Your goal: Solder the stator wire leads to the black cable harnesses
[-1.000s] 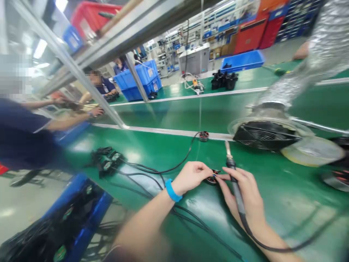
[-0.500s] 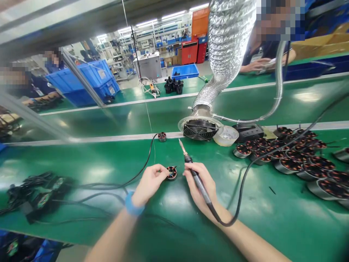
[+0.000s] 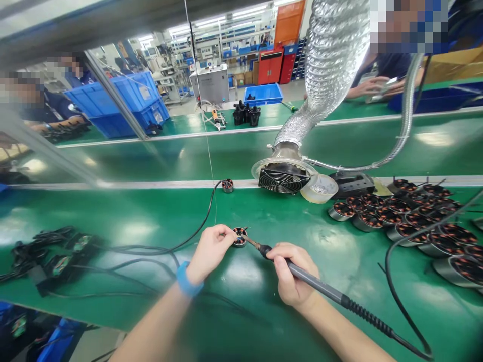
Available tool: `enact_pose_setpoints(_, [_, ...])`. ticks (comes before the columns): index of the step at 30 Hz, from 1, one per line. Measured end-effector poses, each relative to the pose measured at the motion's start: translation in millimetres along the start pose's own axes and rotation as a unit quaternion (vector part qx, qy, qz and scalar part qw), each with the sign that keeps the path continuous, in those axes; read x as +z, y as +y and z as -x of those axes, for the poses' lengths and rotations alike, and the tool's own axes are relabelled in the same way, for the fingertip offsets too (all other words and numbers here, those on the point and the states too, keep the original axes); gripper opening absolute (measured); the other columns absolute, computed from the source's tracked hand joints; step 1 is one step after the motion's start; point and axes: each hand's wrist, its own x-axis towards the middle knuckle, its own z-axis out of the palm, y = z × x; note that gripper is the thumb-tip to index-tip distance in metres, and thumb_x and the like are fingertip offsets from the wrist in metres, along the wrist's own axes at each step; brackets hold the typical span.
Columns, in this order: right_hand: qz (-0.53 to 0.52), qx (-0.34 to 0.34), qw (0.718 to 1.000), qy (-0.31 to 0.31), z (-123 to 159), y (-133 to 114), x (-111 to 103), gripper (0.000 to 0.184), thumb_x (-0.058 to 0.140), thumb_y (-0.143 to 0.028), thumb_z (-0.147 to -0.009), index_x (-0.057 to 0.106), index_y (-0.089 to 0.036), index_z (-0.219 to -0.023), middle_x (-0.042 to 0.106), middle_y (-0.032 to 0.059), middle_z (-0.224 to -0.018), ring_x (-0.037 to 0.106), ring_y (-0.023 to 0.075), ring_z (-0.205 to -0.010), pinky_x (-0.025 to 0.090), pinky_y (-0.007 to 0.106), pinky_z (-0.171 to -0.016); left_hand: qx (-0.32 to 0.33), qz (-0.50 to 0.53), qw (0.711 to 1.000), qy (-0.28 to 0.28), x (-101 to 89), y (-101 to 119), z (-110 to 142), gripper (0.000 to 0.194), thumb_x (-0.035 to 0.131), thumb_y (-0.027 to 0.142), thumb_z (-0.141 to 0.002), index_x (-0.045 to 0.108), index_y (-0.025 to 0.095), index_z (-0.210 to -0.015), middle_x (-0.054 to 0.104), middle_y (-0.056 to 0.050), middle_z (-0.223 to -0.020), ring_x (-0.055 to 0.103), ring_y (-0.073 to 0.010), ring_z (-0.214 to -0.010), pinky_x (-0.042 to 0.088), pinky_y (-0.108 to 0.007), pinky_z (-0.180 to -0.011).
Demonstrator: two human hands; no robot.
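My right hand [image 3: 296, 275] grips a soldering iron [image 3: 326, 289] like a pen. The iron's tip reaches into a small round motor part [image 3: 240, 243] with copper windings, lying on the green bench. On the other side of that part, my left hand [image 3: 212, 250] is closed in a pinch, its fingertips at the rim. A thin strand of solder wire [image 3: 211, 166] hangs from above and runs down to this hand; its end at the fingertips is too small to see. A blue band [image 3: 187, 279] circles my left wrist.
A fan with a foil duct [image 3: 284, 180] stands behind, beside a round tub [image 3: 319, 189]. Many motor parts [image 3: 405, 234] crowd the right. Another motor part [image 3: 227, 185] sits at the back edge, cabled boards [image 3: 56, 261] at left. Co-workers sit across the bench.
My right hand has turned the soldering iron, bringing its tip from above the bench down into the motor part. My left hand stays pinched beside the part. The view has shifted slightly.
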Motion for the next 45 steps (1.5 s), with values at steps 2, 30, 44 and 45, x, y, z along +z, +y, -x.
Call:
enact_pose_setpoints(2, [0.002,-0.003,1.0,-0.005,-2.8,-2.1,1.0,0.016,0.049,-0.018,-0.088,0.061,-0.023,-0.079,0.065,-0.001,-0.063,0.065,0.0172,-0.057,0.051,0.03,-0.055,0.001,0.005,1.0,0.003,0.2,1.5,0.6,0.022,0.065,0.035,-0.076,0.066,0.014,-0.072,0.051,0.004,-0.05,0.04,-0.008,-0.045,0.028,-0.021,-0.047])
enact_pose_setpoints(30, [-0.048,0.104,0.993,0.028,17.1,15.1,4.4,0.021,0.048,-0.028,-0.092,0.065,-0.02,-0.083,0.062,0.0011,-0.062,0.062,0.0166,-0.054,0.052,0.03,-0.053,0.005,0.015,1.0,-0.002,0.0,1.1,-0.1,0.02,0.064,0.034,-0.076,0.066,0.015,-0.071,0.052,0.004,-0.051,0.042,-0.0086,-0.047,0.032,-0.022,-0.051])
enact_pose_setpoints(44, [0.016,-0.021,0.997,-0.077,-7.9,18.7,32.9,0.03,0.057,-0.017,-0.092,0.064,-0.027,-0.12,0.064,0.007,-0.108,0.069,0.0177,-0.093,0.059,0.029,-0.081,0.092,-0.052,0.994,0.007,-1.9,-2.3,-2.3,0.024,0.06,0.035,-0.083,0.067,0.014,-0.075,0.066,-0.004,-0.075,0.058,-0.0147,-0.069,0.043,-0.024,-0.064])
enact_pose_setpoints(45, [0.024,-0.026,0.996,-0.085,-7.7,20.5,36.2,0.032,0.057,-0.019,-0.093,0.063,-0.028,-0.123,0.063,0.0068,-0.11,0.068,0.0182,-0.096,0.059,0.03,-0.083,0.112,-0.072,0.991,0.014,-1.8,-2.7,-1.8,0.023,0.058,0.033,-0.085,0.068,0.014,-0.076,0.066,-0.004,-0.077,0.059,-0.0151,-0.072,0.044,-0.024,-0.067])
